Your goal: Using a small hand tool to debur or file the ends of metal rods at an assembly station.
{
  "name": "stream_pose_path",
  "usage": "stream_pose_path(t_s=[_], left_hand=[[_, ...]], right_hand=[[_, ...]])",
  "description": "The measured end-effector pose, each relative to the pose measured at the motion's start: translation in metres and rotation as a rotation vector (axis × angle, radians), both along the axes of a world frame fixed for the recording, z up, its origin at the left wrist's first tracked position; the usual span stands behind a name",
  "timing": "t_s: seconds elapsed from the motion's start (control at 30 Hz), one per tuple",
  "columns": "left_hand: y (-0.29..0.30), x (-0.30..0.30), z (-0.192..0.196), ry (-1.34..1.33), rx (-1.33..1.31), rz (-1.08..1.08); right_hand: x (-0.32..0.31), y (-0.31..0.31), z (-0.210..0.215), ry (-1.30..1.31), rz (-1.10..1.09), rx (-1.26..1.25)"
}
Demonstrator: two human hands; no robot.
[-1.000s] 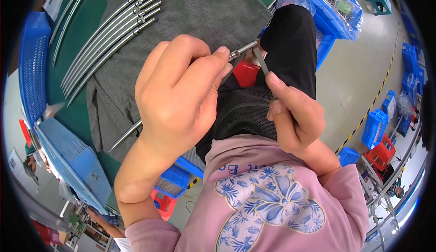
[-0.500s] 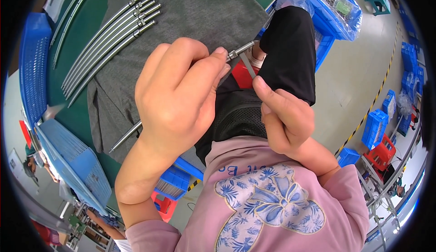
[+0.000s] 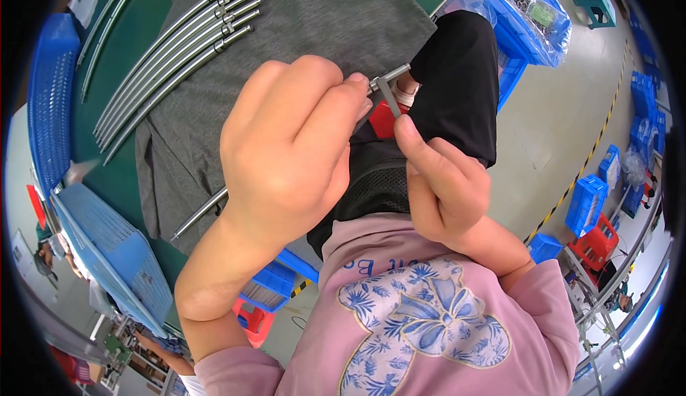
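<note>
My left hand (image 3: 289, 139) is closed around a slim shiny metal rod (image 3: 396, 72). The rod's collared end points up and right past my fingertips, while its other end comes out below the hand over the cloth. In my right hand (image 3: 450, 189), a thin flat grey strip-like tool (image 3: 391, 99) is pinched between thumb and fingers. The tool's far end touches the rod close to the collar; its exact kind is unclear. Several similar metal rods (image 3: 175, 64) lie side by side on a grey cloth (image 3: 314, 17) at the upper left.
Green table (image 3: 114, 146) under the cloth, with two more rods (image 3: 114, 24) at its far left. Blue perforated baskets (image 3: 53, 96) line the left edge. A blue bin (image 3: 525, 3) of small metal parts stands upper right. My knee (image 3: 461, 74) is beside the table.
Both hands stay close together. My left hand and the rod have shifted slightly right, and the grey tool now sits across the rod near the collar at a changed angle.
</note>
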State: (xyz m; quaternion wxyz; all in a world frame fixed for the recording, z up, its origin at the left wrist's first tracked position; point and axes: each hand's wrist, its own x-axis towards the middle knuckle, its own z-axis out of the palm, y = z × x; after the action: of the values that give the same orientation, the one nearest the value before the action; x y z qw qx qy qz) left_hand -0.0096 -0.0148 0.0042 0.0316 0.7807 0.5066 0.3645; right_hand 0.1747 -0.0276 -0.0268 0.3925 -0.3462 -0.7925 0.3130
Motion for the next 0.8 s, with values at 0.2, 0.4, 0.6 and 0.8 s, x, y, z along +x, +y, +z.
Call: stream_pose_path(t_s=[0.2,0.4,0.6,0.8], left_hand=[[0.001,0.003,0.002,0.008,0.006,0.009],[0.001,0.005,0.003,0.042,-0.011,0.014],[0.002,0.005,0.001,0.000,0.005,0.026],[0.001,0.003,0.003,0.018,0.006,0.027]], right_hand=[[-0.011,0.005,0.000,0.006,-0.038,0.082],[-0.013,0.011,0.007,-0.032,-0.026,0.043],[-0.001,0.000,0.006,-0.146,-0.072,0.069],[-0.005,0.004,0.000,-0.104,-0.087,0.148]])
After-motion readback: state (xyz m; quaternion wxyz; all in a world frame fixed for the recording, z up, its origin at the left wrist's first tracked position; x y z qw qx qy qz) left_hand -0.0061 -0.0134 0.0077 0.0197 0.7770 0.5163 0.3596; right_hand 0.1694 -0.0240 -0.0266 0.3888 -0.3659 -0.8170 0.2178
